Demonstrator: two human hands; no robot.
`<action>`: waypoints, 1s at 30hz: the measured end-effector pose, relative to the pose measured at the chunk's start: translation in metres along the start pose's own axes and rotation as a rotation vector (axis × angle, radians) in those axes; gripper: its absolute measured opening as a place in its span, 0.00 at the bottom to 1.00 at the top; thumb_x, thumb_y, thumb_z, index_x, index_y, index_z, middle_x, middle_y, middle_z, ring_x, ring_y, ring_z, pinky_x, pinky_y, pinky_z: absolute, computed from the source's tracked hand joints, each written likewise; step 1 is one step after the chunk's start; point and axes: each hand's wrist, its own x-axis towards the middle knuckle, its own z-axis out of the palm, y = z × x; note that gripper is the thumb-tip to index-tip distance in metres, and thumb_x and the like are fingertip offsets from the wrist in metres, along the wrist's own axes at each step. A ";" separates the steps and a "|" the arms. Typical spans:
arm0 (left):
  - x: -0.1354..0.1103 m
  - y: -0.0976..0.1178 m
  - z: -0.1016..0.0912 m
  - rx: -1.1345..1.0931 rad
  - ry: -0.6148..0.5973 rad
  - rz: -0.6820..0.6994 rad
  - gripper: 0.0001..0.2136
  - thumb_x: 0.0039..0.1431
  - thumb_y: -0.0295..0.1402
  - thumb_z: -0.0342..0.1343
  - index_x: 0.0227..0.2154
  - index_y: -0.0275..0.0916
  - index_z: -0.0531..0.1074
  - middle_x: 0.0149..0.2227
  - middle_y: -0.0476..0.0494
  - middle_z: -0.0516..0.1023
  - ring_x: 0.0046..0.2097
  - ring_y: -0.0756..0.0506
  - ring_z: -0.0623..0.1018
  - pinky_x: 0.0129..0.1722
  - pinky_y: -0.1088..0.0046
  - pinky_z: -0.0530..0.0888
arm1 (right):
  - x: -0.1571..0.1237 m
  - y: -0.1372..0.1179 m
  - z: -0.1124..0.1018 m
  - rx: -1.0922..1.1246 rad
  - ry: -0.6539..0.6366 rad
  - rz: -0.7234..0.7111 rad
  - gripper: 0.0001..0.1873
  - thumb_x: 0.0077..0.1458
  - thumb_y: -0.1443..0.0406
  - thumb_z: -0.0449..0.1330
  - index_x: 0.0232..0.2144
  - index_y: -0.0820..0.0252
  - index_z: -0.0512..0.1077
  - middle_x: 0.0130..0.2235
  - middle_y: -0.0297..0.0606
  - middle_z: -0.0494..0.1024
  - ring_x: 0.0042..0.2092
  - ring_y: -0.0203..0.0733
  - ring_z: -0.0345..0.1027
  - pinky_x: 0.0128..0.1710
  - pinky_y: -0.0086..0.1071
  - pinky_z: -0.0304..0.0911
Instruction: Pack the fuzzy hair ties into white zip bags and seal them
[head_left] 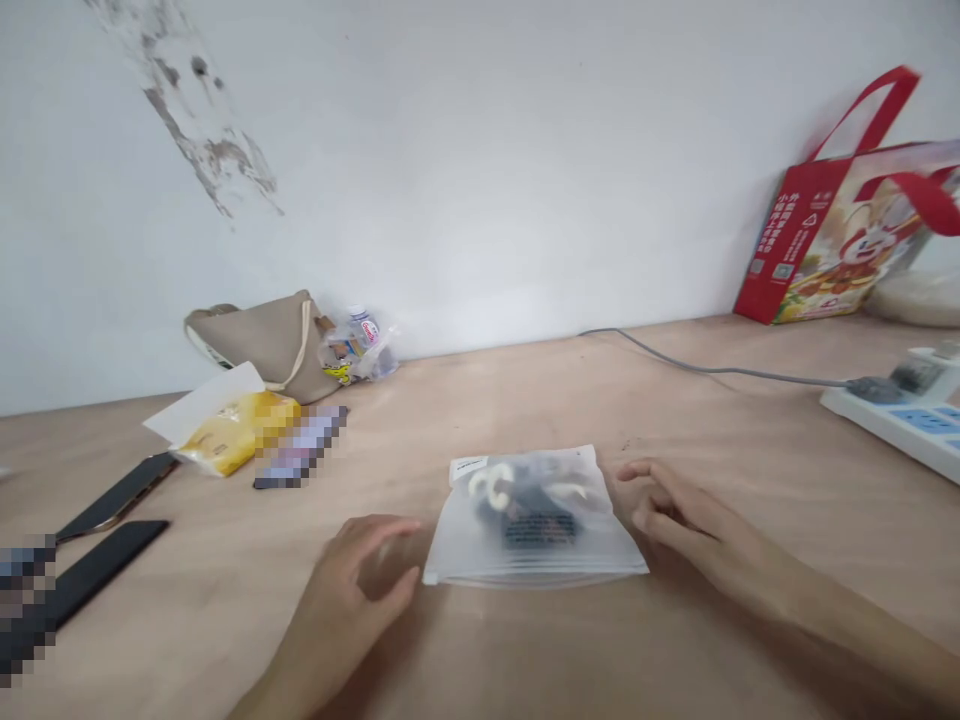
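Observation:
A frosted zip bag (pixel 532 520) lies flat on the wooden table (pixel 525 400), with dark and white items inside that I cannot make out. My left hand (pixel 360 580) rests on the table just left of the bag, fingers spread and holding nothing. My right hand (pixel 675 510) lies at the bag's right edge, fingers loosely stretched and touching or nearly touching it.
At the left lie two dark phones (pixel 112 530), a yellow packet (pixel 232 435) on white paper, a beige pouch (pixel 262 340) and a small bottle (pixel 364 340). A white power strip (pixel 900 410) with a grey cable sits at the right. A red gift bag (pixel 840 240) leans on the wall.

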 end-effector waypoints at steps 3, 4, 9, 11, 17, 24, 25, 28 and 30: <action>0.019 0.015 -0.003 -0.416 -0.255 -0.584 0.17 0.49 0.43 0.55 0.39 0.38 0.73 0.35 0.41 0.80 0.36 0.41 0.78 0.34 0.66 0.72 | 0.012 -0.001 0.002 -0.176 0.122 0.029 0.18 0.57 0.51 0.49 0.23 0.55 0.66 0.26 0.33 0.70 0.31 0.43 0.64 0.30 0.33 0.55; 0.026 0.022 -0.003 -0.503 -0.343 -0.675 0.21 0.49 0.45 0.55 0.41 0.36 0.72 0.33 0.41 0.80 0.33 0.42 0.79 0.32 0.67 0.72 | 0.017 -0.001 0.004 -0.177 0.119 0.024 0.20 0.57 0.51 0.49 0.20 0.55 0.65 0.25 0.32 0.70 0.30 0.43 0.64 0.29 0.33 0.54; 0.046 0.044 0.016 -0.626 -0.444 -0.683 0.26 0.47 0.40 0.58 0.50 0.38 0.65 0.30 0.47 0.78 0.31 0.45 0.78 0.29 0.72 0.71 | 0.035 -0.004 0.016 -0.133 0.126 0.012 0.17 0.56 0.57 0.51 0.18 0.56 0.61 0.22 0.30 0.67 0.28 0.41 0.63 0.29 0.31 0.56; 0.050 0.044 0.027 -0.684 -0.353 -0.649 0.26 0.46 0.36 0.60 0.50 0.39 0.64 0.31 0.47 0.77 0.32 0.45 0.78 0.29 0.73 0.72 | 0.035 -0.003 0.016 -0.117 0.152 0.020 0.17 0.57 0.57 0.49 0.19 0.56 0.60 0.23 0.30 0.66 0.29 0.40 0.63 0.28 0.31 0.56; 0.047 0.039 0.038 -0.844 -0.530 -0.820 0.16 0.50 0.34 0.59 0.43 0.34 0.71 0.33 0.42 0.78 0.33 0.45 0.78 0.28 0.70 0.76 | 0.026 0.000 0.017 -0.114 0.166 0.000 0.20 0.57 0.55 0.50 0.18 0.56 0.58 0.22 0.30 0.62 0.28 0.40 0.59 0.29 0.32 0.55; 0.035 0.047 0.046 -0.816 -0.330 -0.488 0.15 0.52 0.43 0.57 0.35 0.36 0.77 0.31 0.46 0.79 0.36 0.44 0.77 0.37 0.69 0.74 | 0.022 -0.007 0.019 -0.107 0.343 -0.138 0.18 0.60 0.53 0.47 0.24 0.55 0.65 0.26 0.33 0.65 0.31 0.41 0.61 0.30 0.32 0.57; 0.033 0.046 0.048 -0.792 -0.276 -0.397 0.15 0.52 0.44 0.56 0.34 0.37 0.78 0.32 0.46 0.80 0.38 0.43 0.77 0.40 0.69 0.73 | 0.021 -0.008 0.017 -0.107 0.370 -0.176 0.17 0.60 0.53 0.48 0.26 0.54 0.66 0.28 0.34 0.67 0.33 0.42 0.62 0.33 0.32 0.58; 0.027 0.042 0.050 -0.743 -0.217 -0.253 0.15 0.55 0.43 0.54 0.36 0.38 0.78 0.35 0.47 0.80 0.42 0.41 0.76 0.45 0.69 0.70 | 0.013 -0.007 0.010 -0.105 0.372 -0.254 0.16 0.60 0.55 0.48 0.27 0.54 0.69 0.30 0.36 0.70 0.35 0.43 0.64 0.36 0.34 0.60; 0.023 0.039 0.049 -0.716 -0.247 -0.233 0.15 0.58 0.42 0.51 0.38 0.38 0.78 0.38 0.47 0.80 0.44 0.41 0.76 0.47 0.68 0.70 | 0.007 -0.004 0.007 -0.111 0.291 -0.272 0.15 0.61 0.56 0.49 0.29 0.53 0.71 0.32 0.37 0.72 0.36 0.44 0.66 0.38 0.35 0.62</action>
